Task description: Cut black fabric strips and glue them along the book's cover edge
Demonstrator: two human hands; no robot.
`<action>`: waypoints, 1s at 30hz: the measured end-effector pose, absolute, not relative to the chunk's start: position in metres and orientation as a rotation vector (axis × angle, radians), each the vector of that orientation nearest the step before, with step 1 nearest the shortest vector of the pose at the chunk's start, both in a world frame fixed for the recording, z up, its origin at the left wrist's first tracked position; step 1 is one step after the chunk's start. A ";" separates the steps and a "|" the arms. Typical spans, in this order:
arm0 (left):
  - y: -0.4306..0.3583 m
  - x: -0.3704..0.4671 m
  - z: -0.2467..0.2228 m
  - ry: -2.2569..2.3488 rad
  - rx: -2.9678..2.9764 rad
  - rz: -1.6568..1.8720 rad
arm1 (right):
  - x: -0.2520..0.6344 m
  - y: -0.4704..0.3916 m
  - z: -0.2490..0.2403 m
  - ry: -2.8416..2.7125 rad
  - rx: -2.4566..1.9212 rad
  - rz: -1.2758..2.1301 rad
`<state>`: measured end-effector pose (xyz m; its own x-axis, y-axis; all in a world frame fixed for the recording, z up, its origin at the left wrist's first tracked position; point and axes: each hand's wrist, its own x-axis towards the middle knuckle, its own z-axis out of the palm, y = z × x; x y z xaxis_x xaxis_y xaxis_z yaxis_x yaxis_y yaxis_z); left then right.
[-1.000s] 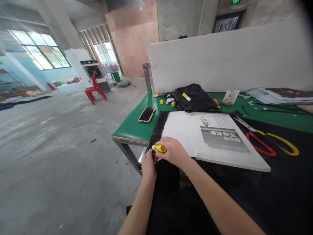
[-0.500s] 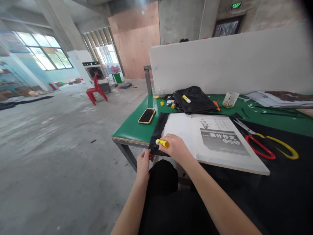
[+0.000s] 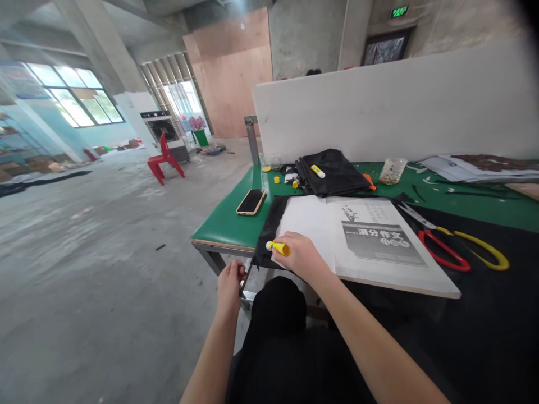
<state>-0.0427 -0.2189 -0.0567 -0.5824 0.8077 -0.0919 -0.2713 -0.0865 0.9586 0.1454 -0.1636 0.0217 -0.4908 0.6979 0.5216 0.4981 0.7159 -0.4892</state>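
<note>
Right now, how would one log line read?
right hand: holding glue stick over black cloth | left hand: near edge of table | phone: on table

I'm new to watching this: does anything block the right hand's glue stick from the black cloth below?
Nothing visible stands between the glue stick and the black cloth; the phone lies off to the left.

At the lower centre of the frame, the right hand [image 3: 298, 252] covers part of the yellow glue stick [image 3: 281, 248], and whether the left hand [image 3: 229, 281] pinches anything cannot be told. The bottom edge cuts off both forearms [image 3: 213, 342]; the right edge crops the black cloth [image 3: 484, 314] and the papers [image 3: 442, 166]. Right of centre, the printed sheet's [image 3: 374, 238] smallest lettering is too fine to read.
</note>
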 end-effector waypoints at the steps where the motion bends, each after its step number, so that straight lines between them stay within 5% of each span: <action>1: -0.222 -0.040 -0.059 1.404 0.623 1.727 | 0.146 -0.163 0.022 -2.188 -0.910 0.373; 14: -0.240 -0.010 -0.053 1.182 0.806 1.320 | 0.148 -0.161 0.021 -2.125 -0.951 0.463; 30: -0.212 0.019 -0.052 1.152 0.667 1.468 | 0.146 -0.160 0.024 -2.062 -1.041 0.566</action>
<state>0.0193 -0.2116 -0.0524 -0.2407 0.9530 -0.1840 -0.4054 0.0735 0.9112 0.1462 -0.1597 0.0245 -0.3924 0.8183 0.4200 0.4888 0.5724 -0.6584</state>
